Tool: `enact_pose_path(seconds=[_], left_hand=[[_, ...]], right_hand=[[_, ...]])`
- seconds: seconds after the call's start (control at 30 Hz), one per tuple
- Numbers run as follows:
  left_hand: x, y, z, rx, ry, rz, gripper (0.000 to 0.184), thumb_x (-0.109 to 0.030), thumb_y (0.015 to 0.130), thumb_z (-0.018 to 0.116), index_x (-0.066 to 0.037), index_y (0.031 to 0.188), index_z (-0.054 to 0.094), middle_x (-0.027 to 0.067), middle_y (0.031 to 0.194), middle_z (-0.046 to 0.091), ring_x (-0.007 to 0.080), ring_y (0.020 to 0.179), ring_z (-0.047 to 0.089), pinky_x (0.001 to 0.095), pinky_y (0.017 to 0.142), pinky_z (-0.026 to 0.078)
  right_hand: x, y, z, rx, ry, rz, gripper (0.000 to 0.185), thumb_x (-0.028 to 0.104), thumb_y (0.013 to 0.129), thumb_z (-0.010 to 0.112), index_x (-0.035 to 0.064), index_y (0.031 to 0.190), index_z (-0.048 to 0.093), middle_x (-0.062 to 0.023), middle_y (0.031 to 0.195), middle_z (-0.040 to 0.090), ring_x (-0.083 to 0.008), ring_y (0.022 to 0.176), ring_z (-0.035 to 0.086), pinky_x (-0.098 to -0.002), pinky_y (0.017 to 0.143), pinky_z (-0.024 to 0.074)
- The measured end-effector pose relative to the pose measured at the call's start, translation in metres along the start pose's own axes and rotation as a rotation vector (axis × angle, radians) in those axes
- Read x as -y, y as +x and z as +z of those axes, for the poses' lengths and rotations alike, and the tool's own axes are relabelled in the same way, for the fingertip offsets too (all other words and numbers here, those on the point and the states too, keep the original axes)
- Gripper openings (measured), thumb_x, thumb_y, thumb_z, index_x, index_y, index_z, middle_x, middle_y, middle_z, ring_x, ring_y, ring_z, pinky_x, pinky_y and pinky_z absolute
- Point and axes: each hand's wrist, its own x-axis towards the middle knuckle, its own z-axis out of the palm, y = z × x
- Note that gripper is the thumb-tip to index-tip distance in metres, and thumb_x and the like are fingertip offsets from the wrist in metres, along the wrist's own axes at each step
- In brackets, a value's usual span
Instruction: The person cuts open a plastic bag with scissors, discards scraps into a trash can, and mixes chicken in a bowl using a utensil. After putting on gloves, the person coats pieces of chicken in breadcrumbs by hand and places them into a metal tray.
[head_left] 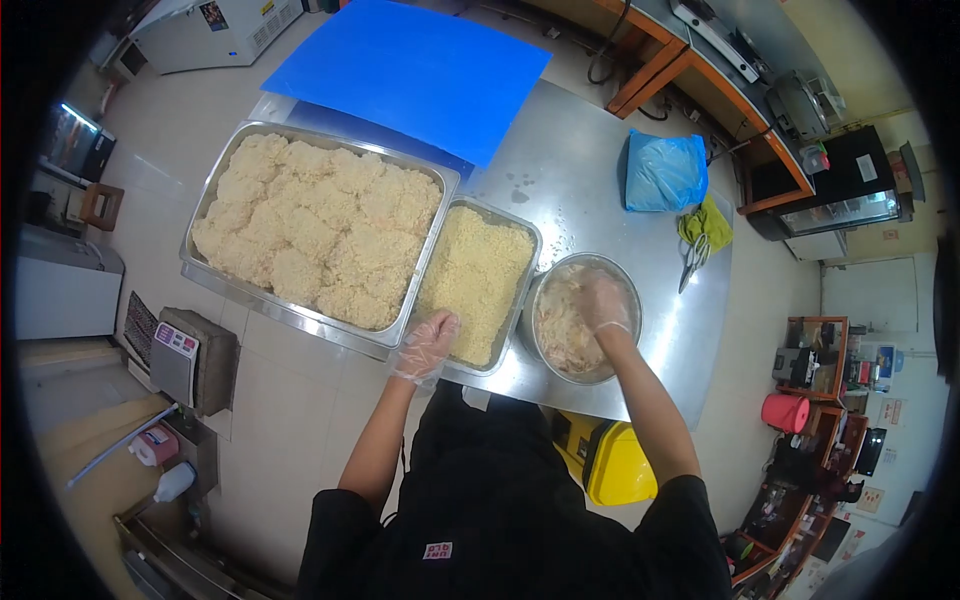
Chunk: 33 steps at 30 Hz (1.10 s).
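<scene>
My left hand (428, 347), in a clear plastic glove, is at the near left edge of a narrow metal tray of pale crumbs (480, 268). Its fingers are curled together, and no held item shows. Inside a round metal bowl (636, 340) of wet, battered pieces (562, 322) is my right hand (603, 303), also gloved. Its fingers are blurred and partly sunk in the mixture, so their grip is hidden. Left of the crumbs stands a large metal tray (213, 262) filled with crumb-coated pieces (310, 225).
A blue board (410, 75) lies at the steel table's (560, 135) far side. Beyond the bowl are a blue plastic bag (664, 172), a green cloth (706, 228) and scissors (692, 262). Below the near edge stands a yellow bin (622, 468). A scale (174, 360) is at left.
</scene>
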Motion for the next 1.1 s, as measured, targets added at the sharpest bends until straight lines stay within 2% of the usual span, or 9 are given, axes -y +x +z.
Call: enact_pose_path(seconds=[0.17,0.3,0.4,0.5,0.6,0.7,0.9,1.0,1.1], left_hand=[[-0.046,0.012,0.010,-0.045,0.297,0.064,0.025,-0.026,0.098,0.056,-0.002,0.100,0.064,0.0130,0.087,0.065,0.0275,0.082,0.063,0.0395,0.077,0.050],[-0.051,0.055,0.032,-0.279,0.355,0.394,0.017,-0.021,0.093,0.058,-0.006,0.096,0.065,0.0151,0.090,0.067,0.0366,0.082,0.064,0.0458,0.074,0.051],[-0.075,0.092,0.045,-0.265,0.463,0.523,0.026,-0.024,0.094,0.055,-0.011,0.115,0.065,0.0157,0.118,0.066,0.0365,0.105,0.063,0.0487,0.093,0.047],[-0.064,0.105,0.067,-0.176,0.958,0.507,0.046,-0.029,0.096,0.051,-0.014,0.139,0.051,0.0154,0.146,0.048,0.0372,0.132,0.048,0.0517,0.111,0.032],[-0.060,0.094,0.056,0.056,1.084,0.381,0.060,-0.035,0.098,0.045,-0.016,0.153,0.032,0.0123,0.159,0.031,0.0359,0.142,0.036,0.0565,0.117,0.019],[-0.050,0.069,0.033,0.071,1.092,0.425,0.059,-0.036,0.098,0.046,-0.014,0.151,0.035,0.0142,0.159,0.031,0.0353,0.145,0.032,0.0552,0.117,0.020],[-0.053,0.010,0.019,0.237,1.159,0.151,0.068,-0.045,0.099,0.041,-0.008,0.155,0.026,0.0156,0.161,0.026,0.0371,0.147,0.024,0.0576,0.117,0.018],[-0.071,0.019,0.030,0.194,1.064,0.339,0.069,-0.044,0.099,0.041,-0.009,0.156,0.024,0.0151,0.161,0.024,0.0386,0.148,0.022,0.0573,0.118,0.016],[-0.056,0.050,0.050,0.163,1.134,0.374,0.069,-0.045,0.099,0.041,-0.008,0.156,0.024,0.0151,0.162,0.023,0.0374,0.149,0.021,0.0569,0.118,0.014]], right_hand=[[0.030,-0.031,-0.096,-0.146,0.128,-0.066,0.015,0.016,0.080,0.068,0.0048,0.088,0.061,-0.0195,0.087,0.064,-0.0392,0.083,0.063,-0.0504,0.078,0.0488],[0.025,-0.036,-0.063,-0.061,0.131,-0.097,0.015,0.017,0.081,0.066,0.0042,0.086,0.062,-0.0200,0.085,0.065,-0.0385,0.085,0.064,-0.0479,0.081,0.0506],[0.024,-0.044,-0.008,0.119,0.036,-0.193,0.018,0.021,0.082,0.064,0.0040,0.086,0.067,-0.0222,0.088,0.067,-0.0387,0.087,0.066,-0.0468,0.084,0.0516],[0.036,-0.039,0.008,0.208,0.020,-0.261,0.023,0.025,0.083,0.063,0.0039,0.089,0.072,-0.0242,0.092,0.068,-0.0390,0.088,0.067,-0.0461,0.085,0.0521],[0.038,-0.044,-0.011,0.337,0.035,-0.260,0.027,0.026,0.083,0.063,0.0035,0.092,0.073,-0.0240,0.094,0.069,-0.0386,0.086,0.068,-0.0459,0.084,0.0521],[0.024,-0.051,-0.023,0.327,0.108,-0.250,0.025,0.025,0.083,0.065,0.0033,0.092,0.072,-0.0224,0.091,0.069,-0.0385,0.084,0.067,-0.0458,0.083,0.0521],[0.027,-0.052,-0.109,0.128,0.238,-0.195,0.016,0.016,0.083,0.066,0.0018,0.081,0.060,-0.0193,0.080,0.063,-0.0383,0.079,0.062,-0.0472,0.074,0.0492],[0.037,-0.052,-0.130,0.164,0.188,-0.152,0.014,0.016,0.082,0.065,0.0020,0.085,0.061,-0.0198,0.083,0.064,-0.0385,0.081,0.063,-0.0467,0.075,0.0494],[0.044,-0.055,-0.138,0.160,0.204,-0.068,0.013,0.015,0.081,0.064,0.0027,0.087,0.061,-0.0199,0.085,0.063,-0.0387,0.081,0.063,-0.0470,0.075,0.0494]])
